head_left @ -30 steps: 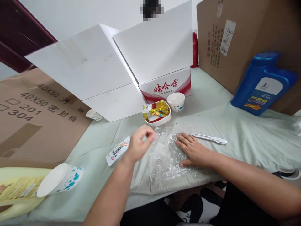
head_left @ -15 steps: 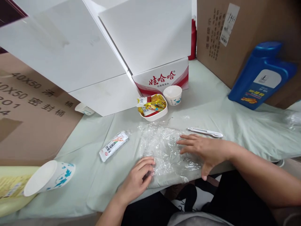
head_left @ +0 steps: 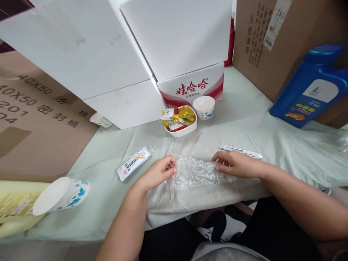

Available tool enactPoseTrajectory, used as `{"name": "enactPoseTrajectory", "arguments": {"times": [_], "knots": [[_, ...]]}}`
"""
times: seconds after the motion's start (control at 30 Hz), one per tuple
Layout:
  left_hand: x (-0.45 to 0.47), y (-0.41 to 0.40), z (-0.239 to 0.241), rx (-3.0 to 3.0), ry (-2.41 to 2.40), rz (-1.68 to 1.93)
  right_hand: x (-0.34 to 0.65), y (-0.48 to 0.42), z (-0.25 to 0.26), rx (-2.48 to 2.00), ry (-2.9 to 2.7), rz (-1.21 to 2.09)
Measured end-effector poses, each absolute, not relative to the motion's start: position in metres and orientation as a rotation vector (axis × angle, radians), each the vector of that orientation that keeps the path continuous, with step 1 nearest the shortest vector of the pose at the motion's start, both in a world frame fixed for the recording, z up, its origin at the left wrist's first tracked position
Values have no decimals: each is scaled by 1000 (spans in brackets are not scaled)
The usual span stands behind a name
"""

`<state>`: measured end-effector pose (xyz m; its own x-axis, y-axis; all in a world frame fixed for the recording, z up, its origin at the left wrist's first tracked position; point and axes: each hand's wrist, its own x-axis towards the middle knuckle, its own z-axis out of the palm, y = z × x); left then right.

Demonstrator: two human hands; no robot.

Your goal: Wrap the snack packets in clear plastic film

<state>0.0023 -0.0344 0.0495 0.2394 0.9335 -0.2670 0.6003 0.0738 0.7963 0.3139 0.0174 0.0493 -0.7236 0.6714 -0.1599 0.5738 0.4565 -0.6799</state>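
Note:
A crinkled sheet of clear plastic film (head_left: pixel 197 171) lies folded into a narrow band on the pale green cloth (head_left: pixel 244 127). My left hand (head_left: pixel 159 173) pinches its left end with the fingers curled. My right hand (head_left: pixel 236 165) grips its right end, fingers bent over the film. A white pen-like cutter (head_left: pixel 240 152) lies just beyond my right hand. A small white sachet (head_left: pixel 134 163) lies left of my left hand.
A white bowl of yellow and red packets (head_left: pixel 181 121) and a paper cup (head_left: pixel 203 107) stand before an open white carton (head_left: pixel 190 85). A tipped paper cup (head_left: pixel 61 194) lies at the left, a blue jug (head_left: pixel 312 88) at the right, brown cardboard boxes (head_left: pixel 40 108) on both sides.
The film was spread flat under my flat right hand; now it is folded over into a narrow band. My left hand came from the near edge up to its left end.

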Motion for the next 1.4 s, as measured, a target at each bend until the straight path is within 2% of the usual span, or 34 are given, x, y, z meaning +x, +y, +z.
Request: {"name": "enactPoseTrajectory", "arguments": {"times": [0.13,0.27,0.4,0.47,0.67,0.87,1.03,1.17,1.23,1.3,1.4], "knots": [[4,-18,23,1838,1754,520,312,29,37,-1435,-2395,947],[3,-24,9,1799,1794,633,317,34,36,-1470,-2271,1012],[-4,-28,9,1706,1801,801,320,34,38,-1396,-2232,1150],[-7,-27,9,1681,1815,861,318,33,35,-1335,-2285,1117],[-9,-22,2,1662,1889,977,306,31,17,-1258,-2337,773],[-5,-17,-4,1888,1833,1260,303,35,8,-1113,-2165,498],[-7,-14,-1,2125,1969,1112,301,37,1,-1183,-2273,590],[5,-28,16,2300,2137,1351,298,36,1,-1202,-2347,601],[18,-38,23,2527,1727,1215,296,35,3,-1190,-2373,586],[32,-46,24,2663,1253,878,296,34,5,-1166,-2383,580],[45,-51,17,2709,1075,503,296,34,7,-1128,-2383,615]]}}
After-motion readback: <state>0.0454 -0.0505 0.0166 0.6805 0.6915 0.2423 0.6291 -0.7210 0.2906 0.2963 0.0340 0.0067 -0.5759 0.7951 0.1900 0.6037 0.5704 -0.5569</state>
